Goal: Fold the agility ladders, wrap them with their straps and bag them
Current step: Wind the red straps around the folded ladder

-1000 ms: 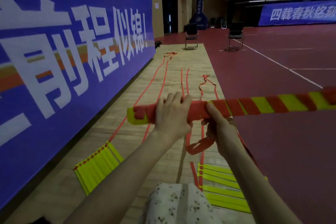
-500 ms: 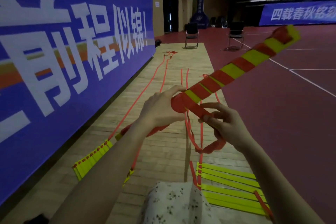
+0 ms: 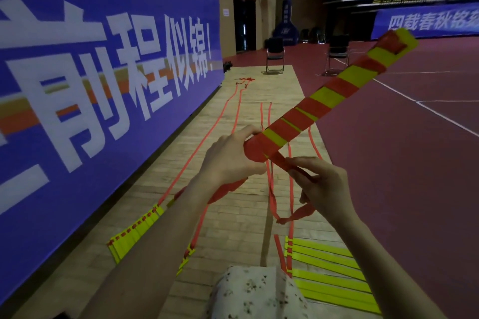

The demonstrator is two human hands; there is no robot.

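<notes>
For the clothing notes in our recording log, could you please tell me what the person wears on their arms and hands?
Nothing shows on either one. The left hand and the right hand are bare, with no gloves, rings, watch or bands in view, and both forearms are uncovered to the bottom edge of the picture, so no sleeve appears. A pale garment with small dark specks shows between the arms.
</notes>
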